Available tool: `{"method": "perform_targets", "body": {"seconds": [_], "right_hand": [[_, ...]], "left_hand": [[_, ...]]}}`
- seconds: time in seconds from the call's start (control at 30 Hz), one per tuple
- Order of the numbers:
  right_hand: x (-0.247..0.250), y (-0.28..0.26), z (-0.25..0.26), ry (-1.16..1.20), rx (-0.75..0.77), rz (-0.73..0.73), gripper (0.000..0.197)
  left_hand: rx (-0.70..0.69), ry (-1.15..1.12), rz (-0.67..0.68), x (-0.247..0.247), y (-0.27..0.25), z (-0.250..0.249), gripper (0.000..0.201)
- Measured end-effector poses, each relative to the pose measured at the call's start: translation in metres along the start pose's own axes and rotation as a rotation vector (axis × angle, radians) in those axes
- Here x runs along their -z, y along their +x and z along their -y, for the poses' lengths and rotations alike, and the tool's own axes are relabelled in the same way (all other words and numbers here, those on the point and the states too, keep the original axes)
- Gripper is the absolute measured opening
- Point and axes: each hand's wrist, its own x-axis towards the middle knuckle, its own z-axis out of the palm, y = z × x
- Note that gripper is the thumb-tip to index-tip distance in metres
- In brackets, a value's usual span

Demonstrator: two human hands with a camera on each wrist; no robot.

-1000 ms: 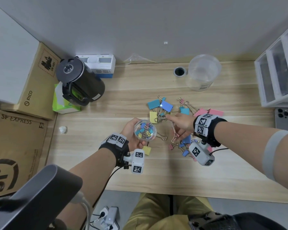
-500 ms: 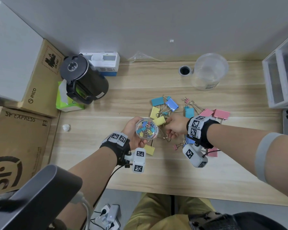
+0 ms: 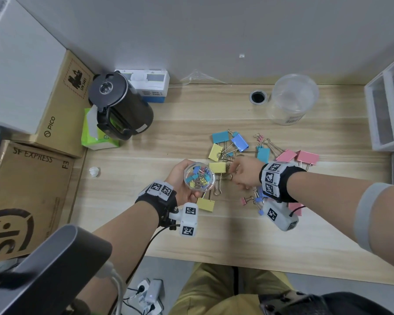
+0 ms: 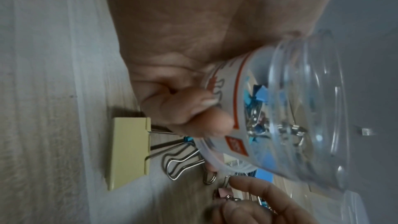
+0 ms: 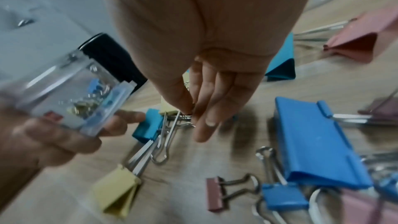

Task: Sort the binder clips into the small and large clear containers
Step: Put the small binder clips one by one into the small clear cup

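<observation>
My left hand [image 3: 182, 180] grips the small jar [image 3: 198, 176], held above the desk [image 3: 191, 235], with small clips inside. My right hand [image 3: 245, 172] sits just right of the jar, thumb and forefinger pinching a small clip [image 5: 186, 114] by its wire loop; other fingers hang loose. Loose clips [image 3: 239, 142] in blue, yellow and pink lie spread on the desk beyond and under both hands. The large jar [image 3: 291, 98] stands far back right. Black kettle [image 3: 121, 105] back left.

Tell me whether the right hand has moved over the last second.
Yes. The right hand has drawn in from the clip pile toward the small clear container, left of the pink clips.
</observation>
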Motion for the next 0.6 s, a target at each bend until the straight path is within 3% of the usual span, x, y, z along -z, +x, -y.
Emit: {"method": "perform_targets", "body": {"seconds": [0.27, 0.6], "right_hand": [[-0.006, 0.006, 0.003, -0.429, 0.126, -0.16, 0.028], [-0.013, 0.026, 0.005, -0.476, 0.133, -0.146, 0.045]], "left_hand": [[-0.011, -0.022, -0.029, 0.002, -0.004, 0.004, 0.051], [0.0, -0.044, -0.044, 0.008, -0.008, 0.006, 0.047]]}}
